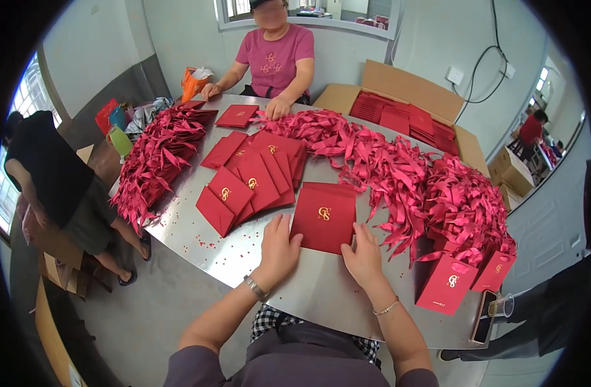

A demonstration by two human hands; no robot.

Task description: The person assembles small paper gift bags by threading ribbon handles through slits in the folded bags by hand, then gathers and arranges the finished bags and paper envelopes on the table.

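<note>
A flat red paper bag (322,229) with a gold emblem lies on the metal table in front of me, apparently on top of others. My left hand (279,250) holds its left edge, thumb against the side. Along the opposite edge my right hand (364,253) grips it with bent fingers. To the left lies a fanned pile of folded red bags (251,177), without visible ribbons. A long heap of red bags with ribbon handles (399,168) curves along the far and right sides. Two finished-looking red bags (449,284) stick out at its near end.
Another ribboned stack (163,155) fills the table's left edge. A co-worker in a pink shirt (276,55) sits opposite, beside an open carton (408,84) of red bags. A phone (482,316) and clear cup (502,306) are at right. Another person (50,168) bends at left.
</note>
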